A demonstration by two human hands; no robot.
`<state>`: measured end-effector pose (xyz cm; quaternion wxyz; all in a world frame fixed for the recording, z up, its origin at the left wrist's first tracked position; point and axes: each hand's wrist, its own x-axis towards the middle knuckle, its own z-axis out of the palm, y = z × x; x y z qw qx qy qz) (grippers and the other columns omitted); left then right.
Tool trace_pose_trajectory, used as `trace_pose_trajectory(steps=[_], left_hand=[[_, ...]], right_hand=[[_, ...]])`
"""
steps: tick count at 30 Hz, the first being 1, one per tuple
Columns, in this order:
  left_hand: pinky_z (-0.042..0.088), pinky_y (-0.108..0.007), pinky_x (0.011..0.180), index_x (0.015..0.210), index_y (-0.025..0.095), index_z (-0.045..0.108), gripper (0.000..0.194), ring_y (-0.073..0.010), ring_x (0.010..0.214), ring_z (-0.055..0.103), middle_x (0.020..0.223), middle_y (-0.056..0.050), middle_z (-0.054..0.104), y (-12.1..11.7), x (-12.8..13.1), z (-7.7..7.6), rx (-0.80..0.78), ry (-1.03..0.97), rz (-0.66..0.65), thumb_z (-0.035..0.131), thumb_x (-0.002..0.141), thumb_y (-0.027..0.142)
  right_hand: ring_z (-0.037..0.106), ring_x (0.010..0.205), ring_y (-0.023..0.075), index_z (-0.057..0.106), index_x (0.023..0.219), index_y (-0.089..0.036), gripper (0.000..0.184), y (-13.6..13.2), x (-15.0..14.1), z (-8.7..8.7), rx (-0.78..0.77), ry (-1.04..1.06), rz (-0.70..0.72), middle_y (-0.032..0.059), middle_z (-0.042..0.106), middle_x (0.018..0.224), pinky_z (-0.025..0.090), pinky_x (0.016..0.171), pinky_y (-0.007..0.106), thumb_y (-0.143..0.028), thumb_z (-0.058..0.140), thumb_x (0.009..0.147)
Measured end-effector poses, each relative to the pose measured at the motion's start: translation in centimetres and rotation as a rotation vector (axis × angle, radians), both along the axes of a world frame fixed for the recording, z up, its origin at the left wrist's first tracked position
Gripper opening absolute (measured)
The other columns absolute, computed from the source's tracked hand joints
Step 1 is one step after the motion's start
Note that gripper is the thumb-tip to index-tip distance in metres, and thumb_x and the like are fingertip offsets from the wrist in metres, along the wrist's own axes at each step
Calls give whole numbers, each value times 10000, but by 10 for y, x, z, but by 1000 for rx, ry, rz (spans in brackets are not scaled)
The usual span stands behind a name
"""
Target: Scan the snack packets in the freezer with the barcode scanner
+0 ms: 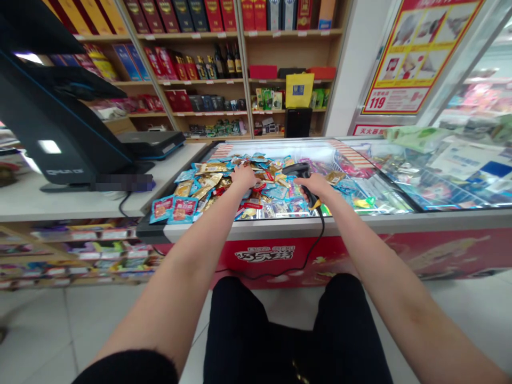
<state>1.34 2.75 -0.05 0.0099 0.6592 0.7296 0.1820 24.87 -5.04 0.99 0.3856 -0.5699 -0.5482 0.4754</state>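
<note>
Shop interior, tiled floor, wooden shelves [188, 58] of boxed liquor and bottles across the back. Far left, a black checkout terminal [60, 125] stands on a white counter [72, 205], with a flat dark device [152, 144] just beside it. Next along is a chest freezer [280, 226] with a red front panel, heaped with foil snack packets [216, 184] in blue and gold (small sachets by the look, print too small to read). Left hand [244, 178]: palm down on the heap, fingers loosely spread; whether it pinches a packet, cannot tell. Right hand [316, 186]: closed around the grip of a black handheld barcode scanner [300, 170], its head angled over the packets, near the left hand. The scanner's black cord [316, 248] drops over the freezer's front edge and trails across the red panel. Farther right, a glass lid [384, 181] covers more of the freezer, and a red-and-yellow promotional poster [420, 56] hangs above.
</note>
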Motion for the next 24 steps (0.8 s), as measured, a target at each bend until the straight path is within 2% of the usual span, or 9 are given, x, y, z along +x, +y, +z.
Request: trace_pose_trajectory(steps=[5, 9, 12, 17, 20, 24], left_hand=[[451, -464, 980, 1119, 188, 586, 566, -379, 1177, 568, 1146, -190, 658, 0, -2, -3, 20, -122, -10, 839, 635, 336], [480, -359, 912, 1020, 213, 613, 399, -275, 1026, 649, 1031, -97, 705, -1, -7, -3, 85, -248, -72, 783, 661, 181], [482, -304, 894, 964, 193, 639, 309, -226, 985, 650, 1020, -73, 713, -1, -9, -1, 153, -333, -105, 739, 676, 140], [502, -307, 849, 906, 150, 693, 257, -229, 884, 656, 897, -62, 718, -2, -9, 3, 161, -427, -100, 741, 655, 161], [518, -316, 816, 935, 135, 708, 303, -232, 832, 659, 830, -52, 712, 0, -8, 2, 154, -496, -115, 756, 641, 193], [530, -323, 807, 970, 127, 708, 349, -237, 831, 666, 840, -48, 716, 2, -5, 1, 151, -529, -118, 750, 631, 200]], right_hand=[[476, 366, 129, 501, 678, -205, 238, 4, -7, -5, 5, 0, 19, -11, 538, 466, 420, 355, 240, -260, 681, 825], [487, 364, 137, 506, 673, -194, 236, 6, -9, -6, 26, -15, 41, 3, 549, 481, 428, 350, 258, -242, 670, 835], [489, 360, 132, 500, 692, -191, 238, 5, -13, -2, 37, 0, 37, -6, 546, 482, 426, 351, 253, -225, 693, 827], [487, 357, 135, 498, 673, -184, 233, 4, -20, 4, 42, 31, 36, 0, 539, 485, 423, 335, 262, -221, 637, 856], [484, 362, 133, 501, 663, -181, 239, 3, -22, 7, 26, 38, 23, 6, 542, 490, 429, 337, 267, -231, 624, 862], [481, 367, 125, 503, 685, -180, 220, -1, -21, 12, 10, 51, -2, -2, 539, 487, 425, 355, 252, -221, 636, 856]])
